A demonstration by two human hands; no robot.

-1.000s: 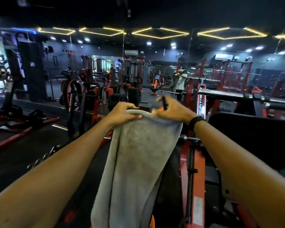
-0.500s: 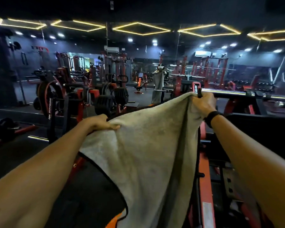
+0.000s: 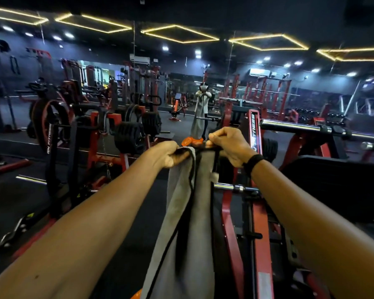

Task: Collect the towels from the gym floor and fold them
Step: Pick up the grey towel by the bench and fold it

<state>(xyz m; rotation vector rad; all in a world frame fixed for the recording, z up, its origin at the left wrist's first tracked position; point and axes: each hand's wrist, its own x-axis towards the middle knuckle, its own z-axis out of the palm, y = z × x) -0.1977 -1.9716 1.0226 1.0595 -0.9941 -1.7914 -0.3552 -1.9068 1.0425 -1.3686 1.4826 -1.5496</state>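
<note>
On the far left I'm seeing black weight plates [image 3: 127, 137] hanging on a red rack. My left hand [image 3: 167, 155] is gripping the top edge of the grey towel [image 3: 181, 234], fingers curled tight round it. The towel is hanging folded lengthwise between both arms, above the floor. My right hand [image 3: 229, 147] is pinching the towel's other top corner, close beside the left.

The long grey terry towel with black edging [image 3: 181, 212] runs off the bottom edge below the fingers; its top corners vanish inside both fists, and its lower folds are motion-blurred.
</note>
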